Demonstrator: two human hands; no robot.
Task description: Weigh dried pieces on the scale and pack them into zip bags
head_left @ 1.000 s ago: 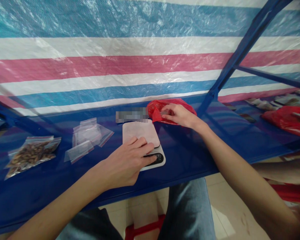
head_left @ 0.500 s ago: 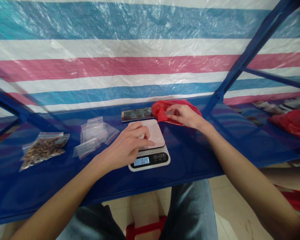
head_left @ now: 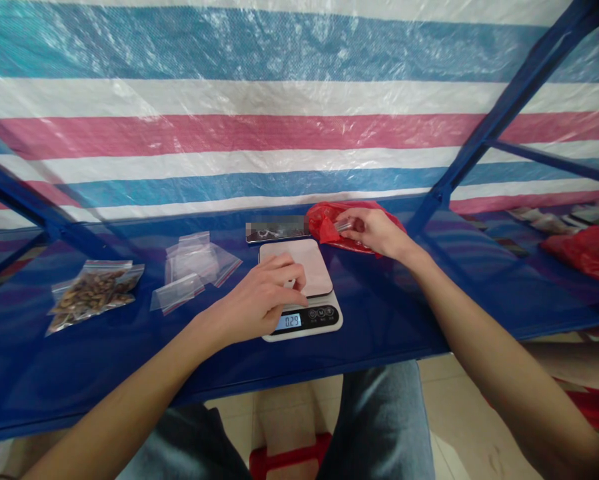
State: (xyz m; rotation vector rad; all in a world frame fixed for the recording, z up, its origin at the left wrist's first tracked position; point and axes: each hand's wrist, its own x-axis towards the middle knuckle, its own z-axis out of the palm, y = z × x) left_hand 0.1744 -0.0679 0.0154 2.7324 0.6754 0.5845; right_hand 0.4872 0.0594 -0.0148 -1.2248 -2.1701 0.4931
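A white digital scale (head_left: 309, 317) with a pale pink plate sits on the blue shelf (head_left: 379, 307); its display is lit. My left hand (head_left: 259, 300) rests over the plate's near left corner, fingers curled and pinched together on something I cannot make out. My right hand (head_left: 374, 230) reaches into a red plastic bag (head_left: 324, 223) behind the scale and pinches a small clear bag.
A phone (head_left: 274, 230) lies behind the scale. Several empty clear zip bags (head_left: 194, 270) lie left of it, and a filled bag of brown pieces (head_left: 92, 293) further left. Another red bag (head_left: 584, 250) lies far right. A striped tarp backs the shelf; blue frame bars cross.
My left hand came off the scale's buttons and curled over the plate; the display came into view, lit. My right hand stayed in the red bag.
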